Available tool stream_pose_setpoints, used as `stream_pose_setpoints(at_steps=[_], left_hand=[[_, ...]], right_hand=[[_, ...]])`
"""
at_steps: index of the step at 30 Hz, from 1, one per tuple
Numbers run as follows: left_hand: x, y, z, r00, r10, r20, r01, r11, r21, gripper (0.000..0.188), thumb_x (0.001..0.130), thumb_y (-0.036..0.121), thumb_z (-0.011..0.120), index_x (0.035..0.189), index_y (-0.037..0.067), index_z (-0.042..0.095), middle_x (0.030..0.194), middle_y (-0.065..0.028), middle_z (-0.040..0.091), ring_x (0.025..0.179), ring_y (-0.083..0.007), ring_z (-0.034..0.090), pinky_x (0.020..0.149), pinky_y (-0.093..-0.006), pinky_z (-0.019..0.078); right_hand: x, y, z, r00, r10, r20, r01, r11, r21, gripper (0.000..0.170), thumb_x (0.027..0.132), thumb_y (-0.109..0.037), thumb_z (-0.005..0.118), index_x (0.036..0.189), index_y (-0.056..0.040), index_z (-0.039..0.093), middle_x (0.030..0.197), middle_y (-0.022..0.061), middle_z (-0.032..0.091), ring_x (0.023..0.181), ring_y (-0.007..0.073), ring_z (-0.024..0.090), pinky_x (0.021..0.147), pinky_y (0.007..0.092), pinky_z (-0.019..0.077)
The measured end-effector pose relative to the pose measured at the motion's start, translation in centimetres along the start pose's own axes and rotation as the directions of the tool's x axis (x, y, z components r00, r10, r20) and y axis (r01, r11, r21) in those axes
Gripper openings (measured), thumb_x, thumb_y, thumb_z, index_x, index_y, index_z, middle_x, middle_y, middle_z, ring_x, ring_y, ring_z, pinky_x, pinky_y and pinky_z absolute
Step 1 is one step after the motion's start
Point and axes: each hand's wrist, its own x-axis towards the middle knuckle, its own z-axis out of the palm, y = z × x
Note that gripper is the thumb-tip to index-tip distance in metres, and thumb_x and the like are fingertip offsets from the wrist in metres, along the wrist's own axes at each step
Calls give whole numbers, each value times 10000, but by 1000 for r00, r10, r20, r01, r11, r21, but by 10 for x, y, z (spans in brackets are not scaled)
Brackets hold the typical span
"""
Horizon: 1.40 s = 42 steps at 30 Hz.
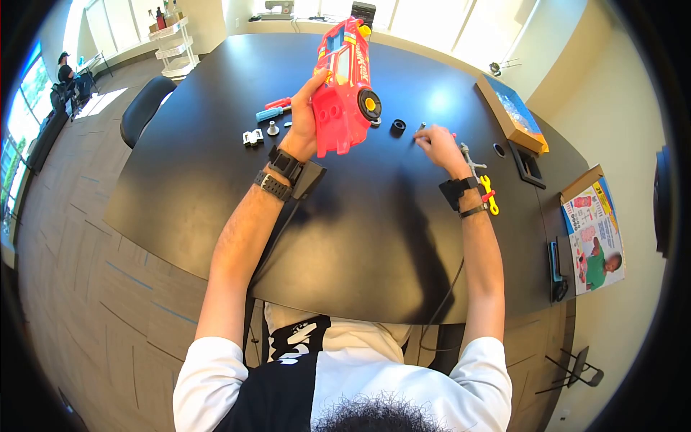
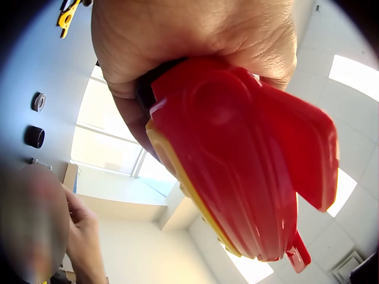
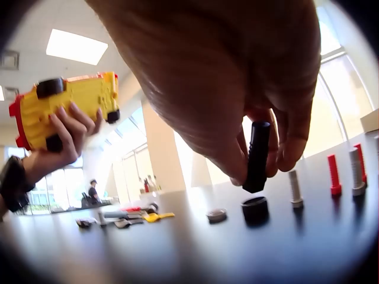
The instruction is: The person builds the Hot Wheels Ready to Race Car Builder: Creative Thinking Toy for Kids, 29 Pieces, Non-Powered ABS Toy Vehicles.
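A: Hands first. What do we have?

B: Two, well apart. The left hand (image 1: 306, 124) is clamped round one red plastic toy truck with yellow trim (image 1: 342, 108), lifted clear of the black worktop (image 1: 345, 245). The right hand (image 1: 440, 149), low over the far half, pinches one dark ribbed rod (image 3: 257, 157) just above a short black ring (image 3: 254, 210).

A: Loose pieces, counted?

B: From the right wrist, we log four upright screws: two red ribbed screws (image 3: 334, 176), two grey ribbed screws (image 3: 295, 188). One flat grey ring (image 3: 217, 215) lies near the black one. Toward the worktop's left edge, one blue-handled tool (image 1: 271, 114) and one red-handled tool (image 1: 278, 103). Toward the right edge, one yellow plastic wrench (image 1: 491, 194), plus one open cardboard carton (image 1: 497, 109) at that edge.

A: Where do our views differ?

B: Head view gives one black wheel with a yellow hub (image 1: 370, 105); the right wrist gives the truck's yellow underside, unseen from above. The rod shows clearly only there. We find a flat yellow piece (image 3: 160, 217) there too, hard to pick out from the head. Left wrist: mostly the truck's red body, close up.
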Motion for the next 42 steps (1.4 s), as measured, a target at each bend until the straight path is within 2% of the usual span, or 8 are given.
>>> stream_pose_setpoints(at_steps=[6, 8, 18, 25, 27, 33, 36, 42], left_hand=[[1, -3, 0, 1000, 6, -22, -6, 1000, -3, 604, 1062, 452, 631, 1451, 3, 527, 1292, -156, 708, 1106, -252, 742, 958, -426, 634], [0, -3, 0, 999, 7, -33, -7, 1000, -3, 603, 1062, 450, 630, 1453, 2, 526, 1294, -157, 708, 1103, -253, 743, 957, -427, 635], [-2, -2, 3, 1000, -2, -9, 3, 1000, 15, 608, 1055, 468, 629, 1417, -15, 550, 1232, -175, 731, 1047, -272, 765, 903, -445, 659], [-2, -2, 0, 1000, -7, -16, 7, 1000, 14, 604, 1038, 453, 665, 1391, -28, 570, 1210, -189, 741, 1008, -281, 778, 874, -447, 669], [0, -4, -5, 1000, -11, -26, 12, 1000, 20, 597, 1038, 448, 668, 1388, -27, 574, 1209, -188, 742, 1012, -279, 777, 882, -438, 665], [1, -4, -5, 999, -26, -29, 27, 999, 31, 567, 1045, 443, 664, 1368, -15, 583, 1201, -169, 744, 1014, -260, 771, 893, -413, 654], [0, -2, 0, 999, -31, -25, 32, 999, 32, 559, 1046, 442, 667, 1363, -11, 583, 1202, -159, 743, 1014, -249, 766, 887, -409, 654], [1, -3, -2, 999, -48, -7, 48, 996, 74, 579, 1049, 452, 653, 1390, -8, 564, 1215, -165, 741, 1026, -252, 767, 893, -414, 655]], right_hand=[[-5, -108, -89, 960, 167, -226, -23, 848, 529, 202, 987, -192, 810, 1068, -8, 824, 900, 108, 808, 820, 153, 758, 802, 283, 591], [-11, -135, -107, 912, 142, -384, 206, 651, 730, 190, 1014, -189, 806, 1055, -4, 819, 895, 32, 799, 839, 57, 712, 787, 233, 569], [-25, -180, -104, 881, 63, -469, 413, 381, 827, 133, 997, -23, 791, 1113, 42, 784, 1113, 123, 798, 1018, 144, 768, 836, 269, 620], [-29, -193, -109, 925, 77, -372, 312, 405, 860, 183, 986, -31, 794, 1162, 20, 798, 1165, 133, 795, 1069, 185, 771, 857, 283, 623], [-29, -188, -112, 864, -141, -483, 395, 784, 479, 210, 961, -56, 818, 1166, -10, 816, 1120, 105, 796, 1003, 196, 768, 786, 319, 603], [-27, -179, -118, 951, -144, -272, 195, 966, 169, 255, 1039, -249, 753, 1008, 4, 763, 898, 142, 694, 787, 280, 687, 695, 418, 522], [-33, -197, -122, 881, -119, -458, 309, 877, 367, 331, 1105, -326, 645, 1022, -12, 703, 856, 147, 645, 765, 317, 659, 694, 443, 504], [-32, -175, -116, 934, -185, -304, 260, 939, 226, 407, 1160, -374, 514, 990, -30, 651, 855, 148, 620, 784, 402, 630, 699, 475, 497]])
